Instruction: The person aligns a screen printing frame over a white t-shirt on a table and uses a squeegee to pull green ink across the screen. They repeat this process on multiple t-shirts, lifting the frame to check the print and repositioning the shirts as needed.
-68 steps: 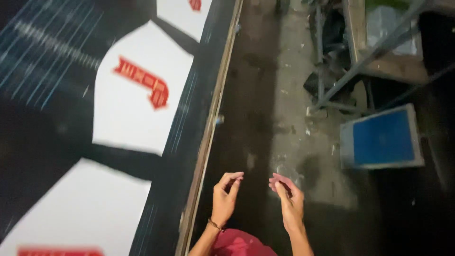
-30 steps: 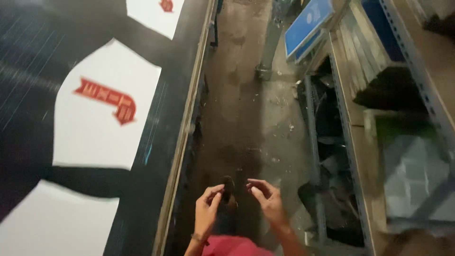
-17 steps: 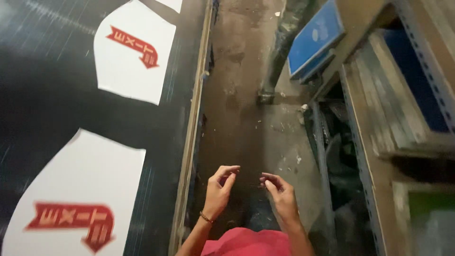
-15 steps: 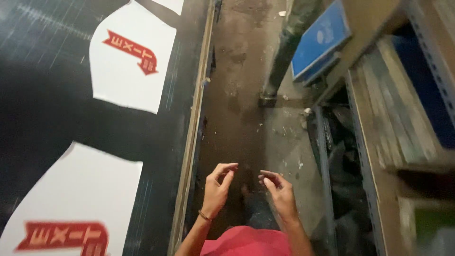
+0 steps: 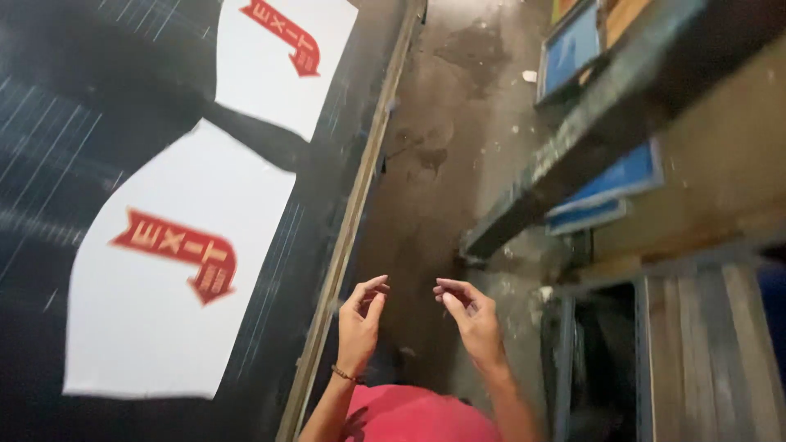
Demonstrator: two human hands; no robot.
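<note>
Head view: I have both hands raised over the stained floor, fingertips turned toward each other. My left hand is loosely open, fingers half curled, holding nothing I can see. My right hand pinches thumb to forefinger; whether anything tiny sits in that pinch I cannot tell. I judge this as fine fingertip work in mid-air, which calls for steady hands.

The wooden edge strip lies just left of my left hand, its long axis running away from me. Beyond it lies a white panel; its red arrow print points back toward my left hand. Shelving stands right of my right hand.
</note>
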